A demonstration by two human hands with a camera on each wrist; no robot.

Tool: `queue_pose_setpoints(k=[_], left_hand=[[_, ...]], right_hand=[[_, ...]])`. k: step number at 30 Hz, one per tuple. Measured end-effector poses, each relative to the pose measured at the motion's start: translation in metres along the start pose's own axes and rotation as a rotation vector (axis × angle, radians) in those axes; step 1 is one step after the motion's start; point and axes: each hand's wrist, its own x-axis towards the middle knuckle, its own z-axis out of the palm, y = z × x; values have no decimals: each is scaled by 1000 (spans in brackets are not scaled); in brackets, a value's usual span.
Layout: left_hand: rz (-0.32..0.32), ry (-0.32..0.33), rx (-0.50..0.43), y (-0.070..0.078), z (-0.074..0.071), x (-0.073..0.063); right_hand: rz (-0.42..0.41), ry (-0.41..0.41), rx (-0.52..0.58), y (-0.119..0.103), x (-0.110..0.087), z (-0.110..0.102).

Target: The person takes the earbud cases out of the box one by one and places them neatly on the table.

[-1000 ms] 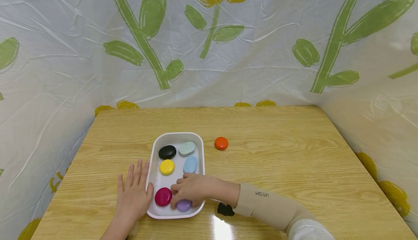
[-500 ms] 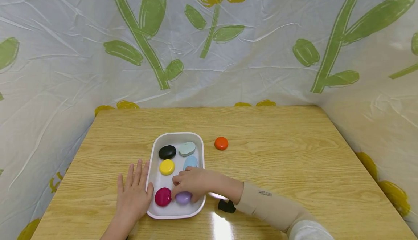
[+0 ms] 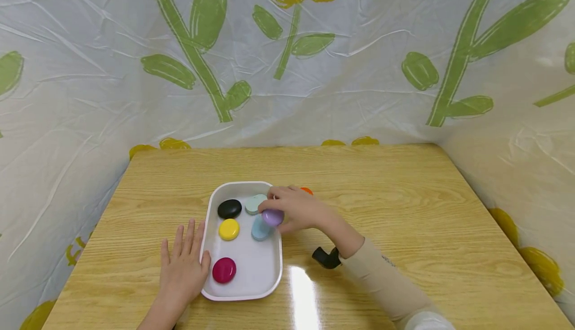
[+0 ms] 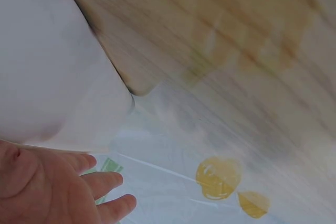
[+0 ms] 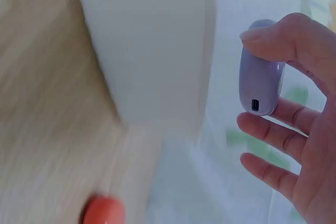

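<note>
One glossy purple oval piece is off the surface, pinched between the thumb and fingers of the right hand, above the right side of a white rounded-rectangular tray and over part of a light blue oval piece. Five pieces lie in the tray: the light blue one, a glossy black oval piece, a pale mint pill-shaped piece, a yellow round piece and a crimson round piece. One orange-red round piece sits outside it on the wood-grain table. By this count, I judge the handling to be part-way: one piece outside, one in the grasp, five inside. The left hand lies flat with straight, spread fingers, its thumb at the tray's left rim; whether it presses there I cannot tell. In the head view the right hand covers most of the orange-red piece and some of the tray's far right rim. The right wrist view shows the thumb over the purple face and a small dark slot at its end, but the forefinger is mostly hidden. The left wrist view cuts off part of the palm, and a black angular item by the sleeve is hard to identify.
</note>
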Motion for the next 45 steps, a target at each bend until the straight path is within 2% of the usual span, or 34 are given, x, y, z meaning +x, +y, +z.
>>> queue_pose_setpoints(k=[7, 17, 23, 32, 45], left_hand=[[-2, 1, 0, 0, -1, 1], [3, 3, 5, 0, -1, 0], [4, 10, 0, 0, 0, 0], [14, 42, 0, 0, 0, -1], [-1, 24, -8, 0, -1, -2]], right_hand=[[143, 107, 29, 37, -24, -4], [390, 146, 43, 72, -54, 3], [458, 148, 29, 86, -64, 10], [567, 62, 17, 99, -69, 26], [604, 39, 60, 103, -69, 39]])
